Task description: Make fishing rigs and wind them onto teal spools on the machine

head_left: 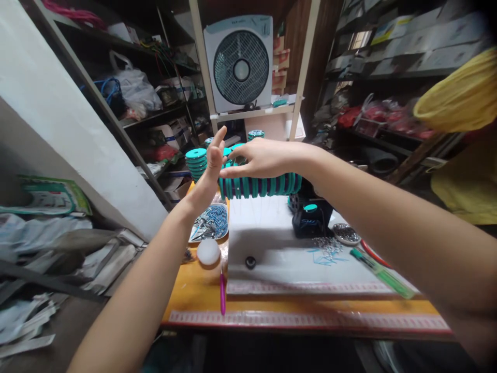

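A long horizontal row of teal and purple discs [259, 185] hangs in the air above the table. My left hand [213, 163] presses flat against its left end, fingers stretched upward. My right hand [261, 158] lies over the top of the row, fingers curled down onto the discs near the left end. Behind the hands stand upright stacks of teal discs [195, 163], another stack of discs [255, 134] farther back.
A white board [295, 264] lies on the orange table [202, 290], with a black fixture [309, 217], a small metal dish [345, 233], blue wire bits [326, 251], a green pen [382, 272], a pink-handled tool [222, 290], a white ball [208, 252] and a plate of blue pieces [212, 224]. A box fan [239, 62] stands behind. Shelves flank both sides.
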{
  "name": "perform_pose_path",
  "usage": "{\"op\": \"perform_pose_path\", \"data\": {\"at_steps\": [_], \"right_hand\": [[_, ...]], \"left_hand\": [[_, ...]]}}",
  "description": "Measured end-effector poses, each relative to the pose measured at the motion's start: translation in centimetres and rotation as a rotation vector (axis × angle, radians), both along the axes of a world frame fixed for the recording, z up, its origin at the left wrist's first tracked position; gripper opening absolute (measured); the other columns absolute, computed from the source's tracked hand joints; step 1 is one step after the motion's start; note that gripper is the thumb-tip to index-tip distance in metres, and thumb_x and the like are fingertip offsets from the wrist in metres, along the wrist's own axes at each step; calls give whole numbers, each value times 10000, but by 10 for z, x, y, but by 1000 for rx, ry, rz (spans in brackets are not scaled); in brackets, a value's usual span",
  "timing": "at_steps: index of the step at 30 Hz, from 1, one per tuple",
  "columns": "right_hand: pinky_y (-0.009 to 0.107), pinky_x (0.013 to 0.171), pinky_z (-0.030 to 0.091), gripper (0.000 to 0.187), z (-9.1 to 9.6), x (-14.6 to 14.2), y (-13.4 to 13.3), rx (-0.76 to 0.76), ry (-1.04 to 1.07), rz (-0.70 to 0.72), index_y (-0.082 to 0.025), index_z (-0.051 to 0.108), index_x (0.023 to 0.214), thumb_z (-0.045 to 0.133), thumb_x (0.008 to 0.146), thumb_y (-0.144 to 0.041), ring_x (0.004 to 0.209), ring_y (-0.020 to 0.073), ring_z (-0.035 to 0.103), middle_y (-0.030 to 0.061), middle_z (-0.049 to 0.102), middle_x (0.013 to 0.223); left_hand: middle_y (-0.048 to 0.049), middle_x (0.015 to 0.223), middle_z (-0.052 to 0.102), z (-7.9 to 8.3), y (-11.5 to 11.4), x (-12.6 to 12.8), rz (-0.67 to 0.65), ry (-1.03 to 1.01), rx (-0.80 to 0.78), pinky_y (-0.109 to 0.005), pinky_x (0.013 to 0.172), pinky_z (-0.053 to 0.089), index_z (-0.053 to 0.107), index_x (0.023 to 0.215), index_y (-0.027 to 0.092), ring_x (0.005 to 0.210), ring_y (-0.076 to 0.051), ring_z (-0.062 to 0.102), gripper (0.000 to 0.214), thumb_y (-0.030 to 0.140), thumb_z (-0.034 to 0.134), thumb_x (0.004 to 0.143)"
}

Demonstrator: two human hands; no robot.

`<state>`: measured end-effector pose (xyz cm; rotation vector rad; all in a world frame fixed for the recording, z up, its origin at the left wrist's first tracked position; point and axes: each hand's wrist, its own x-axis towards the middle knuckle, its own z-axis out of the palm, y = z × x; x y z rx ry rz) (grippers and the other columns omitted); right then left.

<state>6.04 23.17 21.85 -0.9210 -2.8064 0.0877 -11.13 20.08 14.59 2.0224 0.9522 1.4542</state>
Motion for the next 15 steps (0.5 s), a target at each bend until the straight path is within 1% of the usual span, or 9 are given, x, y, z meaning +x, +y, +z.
{"op": "perform_pose_path", "data": {"at_steps": [3, 6, 8, 10, 11, 12, 13, 14, 15], "right_hand": [[335, 672, 444, 724, -4, -8, 3, -31, -28, 81, -190, 637, 1234, 434, 839, -761, 856, 255, 638, 110, 699, 1001], [329, 674, 428, 725, -11, -9, 3, 8, -13, 60, -187, 610, 1259, 456, 832, -753, 881, 271, 637, 120, 698, 1008], [323, 653, 411, 730, -13, -8, 2, 42, -21, 36, -169, 625, 1210, 444, 830, -765, 847, 271, 634, 129, 697, 967], [316, 633, 395, 728, -14, -8, 1, 63, -27, 25, -157, 643, 1140, 431, 827, -779, 819, 263, 627, 134, 693, 947], [312, 621, 387, 726, -14, -7, 0, 70, -26, 20, -156, 646, 1111, 425, 824, -785, 806, 258, 623, 133, 692, 937], [309, 606, 376, 721, -14, -7, 0, 78, -24, 14, -157, 648, 1081, 420, 822, -790, 788, 253, 618, 130, 689, 917], [307, 590, 364, 718, -14, -7, 0, 86, -23, 9, -159, 648, 1050, 414, 818, -797, 768, 248, 611, 125, 685, 890], [307, 574, 352, 718, -14, -7, 0, 95, -23, 5, -161, 646, 1023, 406, 813, -805, 748, 245, 603, 120, 679, 863], [308, 563, 343, 720, -15, -7, 0, 103, -21, 4, -163, 643, 1000, 397, 810, -813, 732, 242, 596, 115, 671, 839]], "left_hand": [[16, 1638, 129, 0, 5, -2, -15, 22, -3, -496, 1204, 130, 242, 1489, 408, 1508, -256, 70, 788, 817, 136, 824], [38, 1605, 212, 1, 3, -3, -31, 48, 42, -483, 1203, 146, 287, 1462, 427, 1509, -245, 88, 727, 790, 134, 851], [24, 1574, 256, -2, -8, -2, 27, 55, 65, -480, 1193, 203, 311, 1437, 419, 1507, -251, 129, 665, 753, 151, 885], [-19, 1513, 320, -9, -29, 0, 184, 27, 98, -447, 1160, 295, 355, 1384, 380, 1471, -248, 245, 529, 660, 268, 943], [-42, 1446, 374, -14, -43, 2, 315, -7, 144, -421, 1116, 355, 385, 1331, 352, 1400, -242, 353, 432, 575, 378, 961], [-58, 1329, 445, -21, -59, 4, 458, -46, 198, -403, 1052, 410, 417, 1256, 318, 1272, -228, 459, 345, 470, 484, 954], [-55, 1173, 507, -29, -75, 6, 554, -43, 229, -392, 983, 444, 455, 1160, 288, 1121, -212, 527, 246, 371, 533, 942], [-46, 1046, 523, -38, -91, 9, 572, 14, 222, -380, 902, 470, 485, 1061, 267, 993, -202, 545, 136, 287, 529, 934], [-37, 947, 534, -49, -104, 12, 480, 159, 157, -367, 817, 486, 507, 990, 257, 895, -198, 544, 87, 226, 532, 913]]}}
